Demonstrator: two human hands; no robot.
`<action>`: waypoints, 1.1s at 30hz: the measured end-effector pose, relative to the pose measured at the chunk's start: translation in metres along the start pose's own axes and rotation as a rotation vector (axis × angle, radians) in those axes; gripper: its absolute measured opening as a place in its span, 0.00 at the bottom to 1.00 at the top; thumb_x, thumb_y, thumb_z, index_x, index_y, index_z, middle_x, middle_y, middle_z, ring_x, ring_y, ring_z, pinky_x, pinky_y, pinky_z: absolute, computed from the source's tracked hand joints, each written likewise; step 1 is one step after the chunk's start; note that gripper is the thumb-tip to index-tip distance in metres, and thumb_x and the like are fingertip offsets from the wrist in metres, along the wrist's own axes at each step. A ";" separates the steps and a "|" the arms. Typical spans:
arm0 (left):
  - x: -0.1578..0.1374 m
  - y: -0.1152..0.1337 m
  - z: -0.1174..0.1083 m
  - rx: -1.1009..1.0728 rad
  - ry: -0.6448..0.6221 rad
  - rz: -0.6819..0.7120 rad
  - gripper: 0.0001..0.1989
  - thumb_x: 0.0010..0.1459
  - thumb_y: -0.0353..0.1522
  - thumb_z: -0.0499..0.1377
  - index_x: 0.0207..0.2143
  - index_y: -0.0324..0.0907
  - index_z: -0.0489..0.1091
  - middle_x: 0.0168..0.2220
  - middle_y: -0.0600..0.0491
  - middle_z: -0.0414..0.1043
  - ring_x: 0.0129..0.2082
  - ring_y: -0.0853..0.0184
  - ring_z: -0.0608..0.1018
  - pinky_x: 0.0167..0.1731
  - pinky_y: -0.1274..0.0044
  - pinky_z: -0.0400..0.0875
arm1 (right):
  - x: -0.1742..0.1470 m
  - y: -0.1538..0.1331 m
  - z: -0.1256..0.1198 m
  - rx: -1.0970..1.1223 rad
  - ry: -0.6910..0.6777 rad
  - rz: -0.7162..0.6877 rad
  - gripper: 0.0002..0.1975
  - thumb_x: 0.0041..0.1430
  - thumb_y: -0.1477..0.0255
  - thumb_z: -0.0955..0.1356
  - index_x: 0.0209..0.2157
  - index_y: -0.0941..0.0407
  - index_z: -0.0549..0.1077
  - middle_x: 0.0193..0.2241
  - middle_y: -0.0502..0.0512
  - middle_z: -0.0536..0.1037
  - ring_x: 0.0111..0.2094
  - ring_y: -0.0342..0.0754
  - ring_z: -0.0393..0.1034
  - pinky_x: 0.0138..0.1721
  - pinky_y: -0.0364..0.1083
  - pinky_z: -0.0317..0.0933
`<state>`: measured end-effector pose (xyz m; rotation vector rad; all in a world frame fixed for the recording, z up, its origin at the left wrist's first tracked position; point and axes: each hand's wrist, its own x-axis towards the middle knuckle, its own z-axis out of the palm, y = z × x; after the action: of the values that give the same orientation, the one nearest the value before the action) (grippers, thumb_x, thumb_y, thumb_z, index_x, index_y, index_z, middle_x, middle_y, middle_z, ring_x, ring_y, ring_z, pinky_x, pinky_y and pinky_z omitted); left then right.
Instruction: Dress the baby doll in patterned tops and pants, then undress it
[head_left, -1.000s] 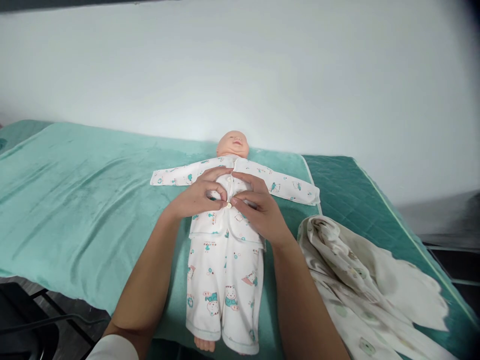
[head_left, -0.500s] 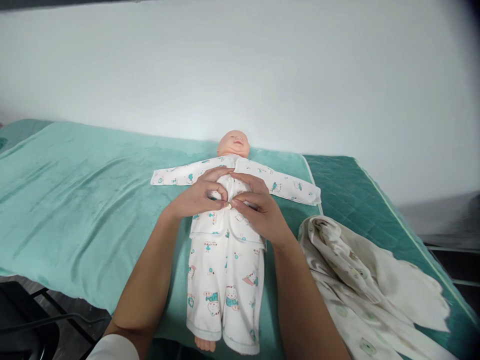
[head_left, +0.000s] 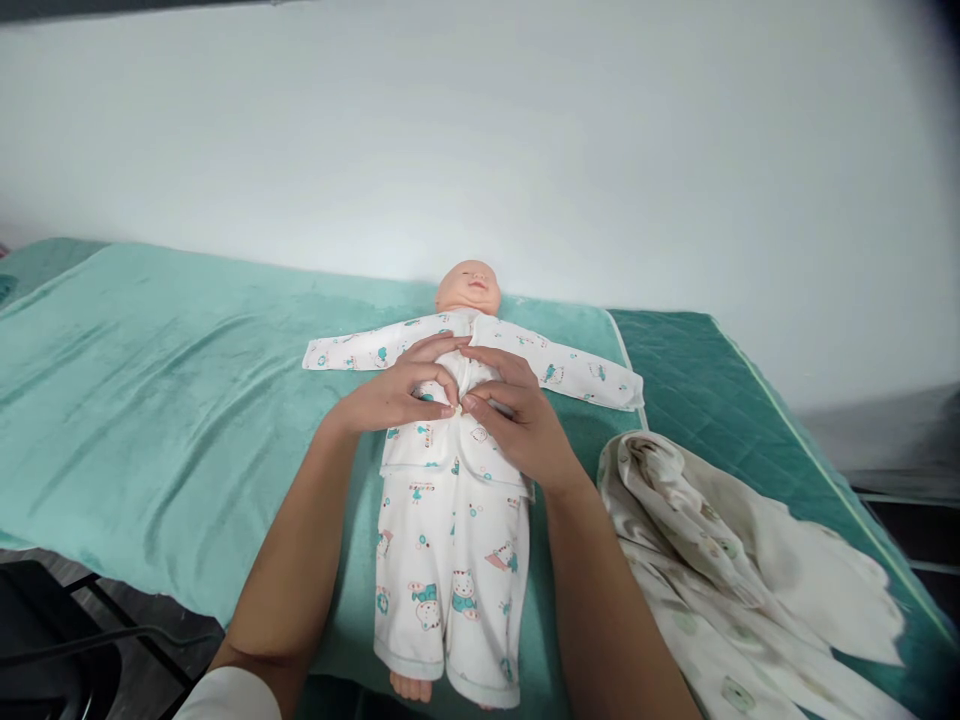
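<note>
A baby doll (head_left: pixel 469 287) lies on its back, head toward the wall, in a white printed shirt (head_left: pixel 491 455) and matching pants (head_left: pixel 450 570). Its sleeves stretch out to both sides. At the shirt's front, my left hand (head_left: pixel 409 385) pinches the cloth edge by a small pale button (head_left: pixel 458 409). Opposite it, my right hand (head_left: pixel 517 405) pinches the other edge of the opening, thumb and finger close to the same button. The fingertips of both hands nearly meet. Whether the button is in its hole cannot be made out.
A light green blanket (head_left: pixel 187 420) covers the bed, over a darker quilted pad (head_left: pixel 690 370) on the right. A crumpled cream cloth (head_left: pixel 735 570) with a green print lies right of the doll. Behind is a white wall (head_left: pixel 480 130); a black chair (head_left: pixel 56 640) stands at lower left.
Both hands keep their pinch at the shirt front. My left thumb and finger have shifted very slightly around the button; the doll and cloths stay where they were.
</note>
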<state>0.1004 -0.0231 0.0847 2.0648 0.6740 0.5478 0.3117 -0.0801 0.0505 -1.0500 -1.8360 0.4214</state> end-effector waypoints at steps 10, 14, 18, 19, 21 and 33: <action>-0.002 0.001 0.000 -0.140 0.022 -0.047 0.08 0.57 0.39 0.65 0.36 0.46 0.78 0.72 0.57 0.50 0.74 0.54 0.45 0.54 0.67 0.72 | 0.000 -0.001 -0.002 0.008 -0.014 0.032 0.08 0.64 0.69 0.68 0.30 0.49 0.77 0.59 0.51 0.73 0.64 0.55 0.61 0.65 0.63 0.52; -0.001 0.002 0.001 -0.099 0.040 -0.052 0.08 0.56 0.40 0.65 0.34 0.46 0.79 0.72 0.56 0.51 0.74 0.53 0.45 0.56 0.66 0.71 | 0.000 -0.002 -0.002 -0.007 -0.020 0.017 0.09 0.64 0.69 0.68 0.29 0.50 0.77 0.59 0.51 0.73 0.63 0.55 0.61 0.64 0.63 0.53; 0.001 0.001 0.003 -0.041 0.047 -0.031 0.07 0.56 0.39 0.65 0.32 0.45 0.78 0.72 0.56 0.52 0.74 0.54 0.47 0.63 0.62 0.63 | 0.001 -0.004 -0.001 -0.020 -0.018 0.019 0.10 0.64 0.68 0.68 0.28 0.49 0.76 0.59 0.51 0.73 0.63 0.56 0.62 0.63 0.63 0.54; 0.001 0.000 0.003 -0.026 0.048 -0.026 0.07 0.56 0.39 0.65 0.31 0.45 0.78 0.71 0.56 0.53 0.74 0.54 0.48 0.65 0.61 0.60 | 0.001 -0.004 -0.001 -0.022 -0.016 0.023 0.10 0.64 0.68 0.68 0.28 0.49 0.76 0.59 0.51 0.73 0.63 0.56 0.62 0.63 0.64 0.54; 0.002 0.000 0.003 0.001 0.053 -0.018 0.07 0.57 0.39 0.65 0.31 0.45 0.77 0.71 0.55 0.54 0.73 0.54 0.49 0.68 0.60 0.54 | 0.001 -0.005 -0.001 -0.024 -0.013 0.028 0.09 0.64 0.68 0.68 0.29 0.49 0.76 0.58 0.52 0.73 0.63 0.56 0.62 0.63 0.64 0.54; 0.003 0.002 0.003 0.036 0.060 -0.002 0.07 0.56 0.37 0.65 0.29 0.43 0.75 0.70 0.54 0.54 0.72 0.55 0.53 0.68 0.59 0.53 | 0.001 -0.003 0.001 -0.003 0.013 0.005 0.08 0.64 0.70 0.68 0.29 0.49 0.76 0.57 0.51 0.74 0.61 0.55 0.64 0.63 0.62 0.55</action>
<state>0.1049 -0.0245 0.0854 2.0882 0.7250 0.6023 0.3086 -0.0811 0.0526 -1.0571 -1.8233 0.4133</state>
